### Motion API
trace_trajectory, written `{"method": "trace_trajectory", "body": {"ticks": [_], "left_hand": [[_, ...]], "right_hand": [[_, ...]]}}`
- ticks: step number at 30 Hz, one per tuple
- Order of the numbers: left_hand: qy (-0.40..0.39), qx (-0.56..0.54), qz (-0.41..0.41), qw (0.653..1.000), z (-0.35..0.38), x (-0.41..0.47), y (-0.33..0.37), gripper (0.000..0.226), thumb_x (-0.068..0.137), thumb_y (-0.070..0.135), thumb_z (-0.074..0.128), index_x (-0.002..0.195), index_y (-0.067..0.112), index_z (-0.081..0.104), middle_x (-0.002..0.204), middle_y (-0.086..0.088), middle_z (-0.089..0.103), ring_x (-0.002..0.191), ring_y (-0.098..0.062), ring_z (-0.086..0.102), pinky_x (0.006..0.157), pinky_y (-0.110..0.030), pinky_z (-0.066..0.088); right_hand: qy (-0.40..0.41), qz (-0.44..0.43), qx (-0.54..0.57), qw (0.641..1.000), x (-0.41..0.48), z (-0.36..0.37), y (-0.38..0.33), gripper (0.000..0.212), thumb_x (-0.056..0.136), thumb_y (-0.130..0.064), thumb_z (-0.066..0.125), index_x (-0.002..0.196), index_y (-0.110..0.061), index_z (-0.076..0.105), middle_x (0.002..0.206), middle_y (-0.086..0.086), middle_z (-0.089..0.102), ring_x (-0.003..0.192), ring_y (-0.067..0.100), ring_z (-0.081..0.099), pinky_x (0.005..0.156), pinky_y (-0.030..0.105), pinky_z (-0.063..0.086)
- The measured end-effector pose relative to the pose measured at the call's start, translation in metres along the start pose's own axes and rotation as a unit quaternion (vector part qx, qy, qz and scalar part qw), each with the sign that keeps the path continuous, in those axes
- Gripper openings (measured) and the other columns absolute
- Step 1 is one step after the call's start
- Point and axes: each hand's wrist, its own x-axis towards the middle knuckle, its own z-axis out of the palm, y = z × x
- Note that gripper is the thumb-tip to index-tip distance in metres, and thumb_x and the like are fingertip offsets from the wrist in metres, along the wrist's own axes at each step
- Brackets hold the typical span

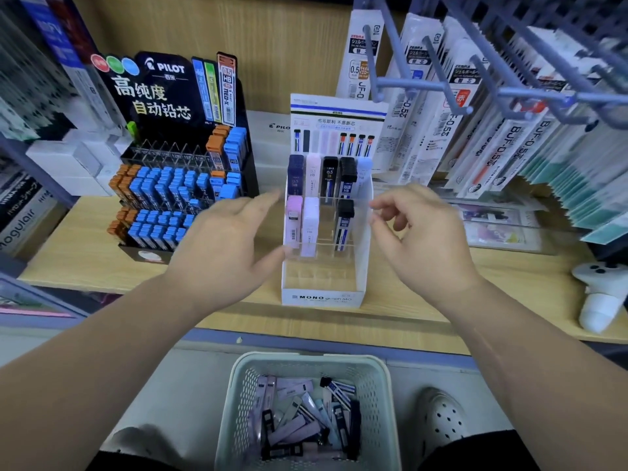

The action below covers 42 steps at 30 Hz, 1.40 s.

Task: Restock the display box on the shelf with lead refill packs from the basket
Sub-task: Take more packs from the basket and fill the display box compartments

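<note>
Display box [323,296] sits on the wooden shelf [85,239] above the basket [306,359], your left hand [224,246] spread loose beside its left wall, your right hand [421,232] lightly curled and empty at its right, a few lead refill packs [345,222] upright in its back rows.

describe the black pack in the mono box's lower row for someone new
On the wooden shelf, right of the black Pilot stand, is the white MONO display box. In its lower filled row, the black-capped pack stands alone at right, blue-striped, unlike the two pale pink packs.
</note>
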Motion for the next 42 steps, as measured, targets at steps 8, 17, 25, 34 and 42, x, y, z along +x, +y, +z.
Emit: {"method": "trace_trajectory", "body": {"ticks": [8, 17, 25, 34, 42], "left_hand": [[-0.011, -0.072, -0.022, 0.997, 0.004, -0.077, -0.022, 0.029, 0.083, 0.05, 0.056, 0.084, 0.022, 0.063, 0.072, 0.009, 0.051, 0.064, -0.01, 0.049, 0.059, -0.03, 0.044], [-0.314, -0.16, -0.364, 0.862, 0.093, -0.207, -0.064, 0.044, 0.091, 0.054, 0.058, 0.124, 0.025, 0.053, 0.104, 0.003, 0.064, 0.081, -0.018, 0.062, 0.077, -0.033, 0.046], [-0.252, -0.315, -0.477, 0.781, 0.188, -0.254, -0.053, 0.037, 0.095, 0.054, 0.049, 0.117, 0.026, 0.057, 0.096, -0.002, 0.067, 0.083, -0.022, 0.065, 0.069, -0.028, 0.048], [-0.175, -0.279, -0.375, 0.866, 0.209, -0.285, -0.034, 0.048, 0.095, 0.058, 0.027, 0.109, 0.025, 0.058, 0.102, 0.003, 0.054, 0.091, -0.009, 0.05, 0.079, -0.028, 0.037], [-0.168, -0.286, -0.382, 0.863, 0.209, -0.284, -0.033, 0.048, 0.096, 0.056, 0.028, 0.106, 0.021, 0.058, 0.099, 0.001, 0.053, 0.09, -0.012, 0.05, 0.076, -0.028, 0.037]], "right_hand": [[-0.183, 0.017, 0.03, 0.983, -0.106, -0.003, 0.005, 0.007, 0.088, -0.027, 0.073, 0.087, -0.02, 0.07, 0.078, -0.01, 0.063, 0.068, 0.007, 0.058, 0.066, 0.027, 0.051], [-0.567, 0.335, 0.05, 0.751, -0.206, 0.104, 0.015, 0.077, 0.094, -0.046, 0.064, 0.156, -0.019, 0.028, 0.16, 0.004, 0.034, 0.14, 0.025, 0.042, 0.105, 0.031, 0.038], [-0.383, 0.608, 0.062, 0.693, -0.274, 0.191, 0.028, 0.09, 0.084, -0.041, 0.076, 0.153, -0.006, 0.031, 0.148, 0.015, 0.047, 0.127, 0.034, 0.053, 0.099, 0.036, 0.046], [-0.411, 0.573, -0.1, 0.702, -0.296, 0.231, 0.031, 0.105, 0.068, -0.056, 0.084, 0.146, -0.004, 0.036, 0.142, 0.02, 0.041, 0.127, 0.035, 0.048, 0.099, 0.036, 0.048], [-0.452, 0.551, -0.119, 0.691, -0.297, 0.239, 0.03, 0.136, 0.061, -0.068, 0.083, 0.156, 0.0, 0.013, 0.157, 0.021, 0.023, 0.143, 0.037, 0.026, 0.111, 0.043, 0.034]]}}
